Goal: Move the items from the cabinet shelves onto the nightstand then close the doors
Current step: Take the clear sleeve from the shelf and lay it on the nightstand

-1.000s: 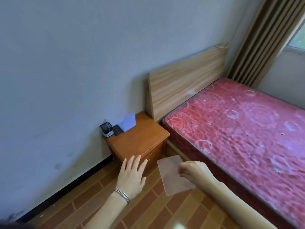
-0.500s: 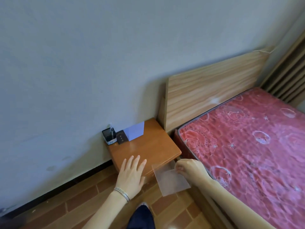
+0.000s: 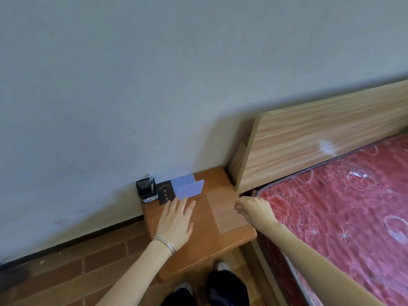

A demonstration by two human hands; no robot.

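From the head view, a translucent plastic sheet (image 3: 227, 208) lies flat on the right side of the wooden nightstand (image 3: 198, 244), and the right hand (image 3: 254, 208) pinches its right edge between thumb and fingertips. The left hand (image 3: 175, 220) rests palm down beside it, fingers spread, gripping nothing. Along the wall stand a black pen holder (image 3: 146, 189), a dark passport booklet (image 3: 166, 192) and a folded blue card (image 3: 187, 188); a red mattress (image 3: 342, 195) lies to the right.
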